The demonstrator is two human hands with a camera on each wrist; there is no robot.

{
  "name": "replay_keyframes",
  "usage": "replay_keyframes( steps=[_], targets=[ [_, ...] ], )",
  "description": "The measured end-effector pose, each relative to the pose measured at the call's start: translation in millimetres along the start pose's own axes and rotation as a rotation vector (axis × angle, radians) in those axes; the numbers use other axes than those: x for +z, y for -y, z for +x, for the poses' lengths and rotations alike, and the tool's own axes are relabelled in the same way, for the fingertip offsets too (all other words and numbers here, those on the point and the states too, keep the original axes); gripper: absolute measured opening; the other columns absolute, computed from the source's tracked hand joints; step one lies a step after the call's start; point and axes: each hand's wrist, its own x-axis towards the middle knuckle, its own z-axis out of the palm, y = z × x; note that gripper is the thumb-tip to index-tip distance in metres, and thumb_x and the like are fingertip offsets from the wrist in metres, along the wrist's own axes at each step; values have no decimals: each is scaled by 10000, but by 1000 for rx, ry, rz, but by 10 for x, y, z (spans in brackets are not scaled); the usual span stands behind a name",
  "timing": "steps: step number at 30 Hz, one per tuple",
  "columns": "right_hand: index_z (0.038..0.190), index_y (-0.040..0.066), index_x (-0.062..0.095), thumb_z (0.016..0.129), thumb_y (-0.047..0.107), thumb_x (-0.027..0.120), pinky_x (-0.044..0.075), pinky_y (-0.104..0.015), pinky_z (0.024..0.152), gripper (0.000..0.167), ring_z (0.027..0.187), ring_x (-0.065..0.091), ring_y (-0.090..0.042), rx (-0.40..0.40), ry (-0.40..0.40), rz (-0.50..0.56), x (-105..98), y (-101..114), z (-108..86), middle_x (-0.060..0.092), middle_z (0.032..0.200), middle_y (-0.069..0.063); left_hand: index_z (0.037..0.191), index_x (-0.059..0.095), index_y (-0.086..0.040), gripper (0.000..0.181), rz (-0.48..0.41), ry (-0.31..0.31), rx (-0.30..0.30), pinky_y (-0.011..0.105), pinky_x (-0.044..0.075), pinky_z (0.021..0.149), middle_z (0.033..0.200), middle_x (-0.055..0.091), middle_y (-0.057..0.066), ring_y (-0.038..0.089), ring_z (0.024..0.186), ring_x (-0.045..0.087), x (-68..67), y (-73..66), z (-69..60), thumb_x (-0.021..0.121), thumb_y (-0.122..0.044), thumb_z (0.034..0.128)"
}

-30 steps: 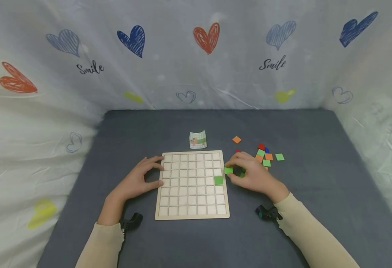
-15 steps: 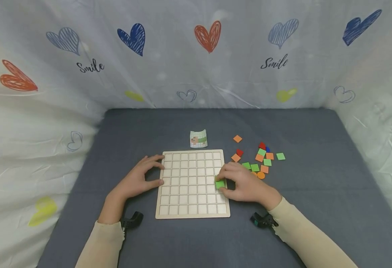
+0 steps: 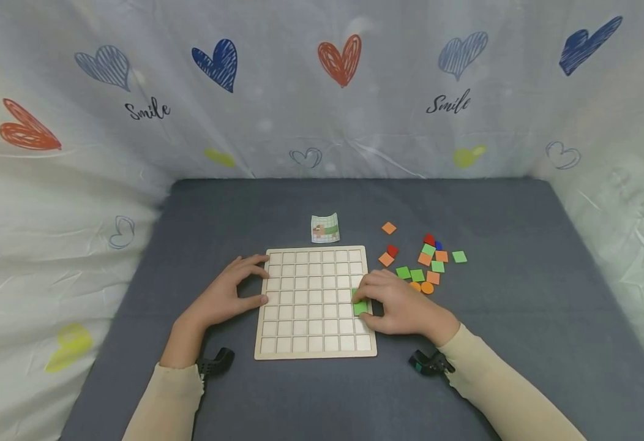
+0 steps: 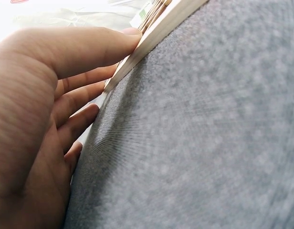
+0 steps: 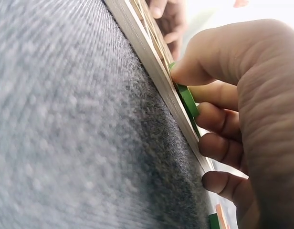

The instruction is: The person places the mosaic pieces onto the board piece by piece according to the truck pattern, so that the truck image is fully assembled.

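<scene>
Pinching green tile (image 3: 360, 308) with right hand (image 3: 401, 305) on right side of board (image 3: 308, 313) — touching its left edge with relaxed left hand (image 3: 223, 295).

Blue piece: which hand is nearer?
Right. The blue piece lies beyond and right of the right hand; the left hand touches the left edge of the board, farther off.

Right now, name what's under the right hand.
Under the right hand, a pinched green tile and a green sliver show along the right of the grid board. Whatever else lies beneath is covered.
</scene>
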Motion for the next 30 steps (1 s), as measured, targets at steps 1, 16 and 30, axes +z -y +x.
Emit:
replay_keyframes(
  steps=[1,16,30],
  targets=[
    [1102,196,798,933,183,801,541,-360,894,170,987,564,-87,-1,1,-4,-7,2,1,663,1080,107,1333,693,-185,453,-1,-1,1,647,93,1364,1709,439,80,395,1640,261,3,-1,4,881,-364,962],
    [1103,179,805,929,163,801,538,-356,900,175,975,570,-91,-39,-9,-24,13,11,42,662,1064,94,1317,694,-190,453,13,-17,5,618,90,1371,1701,454,70,394,1630,290,-27,40,-4,892,-364,949],
    [1086,200,800,933,180,827,544,-311,872,157,961,577,-65,-76,-42,-48,15,-27,-16,660,1056,111,1312,698,-199,449,-10,-36,35,651,92,1359,1690,469,72,399,1615,324,30,27,15,898,-355,941]
  ],
)
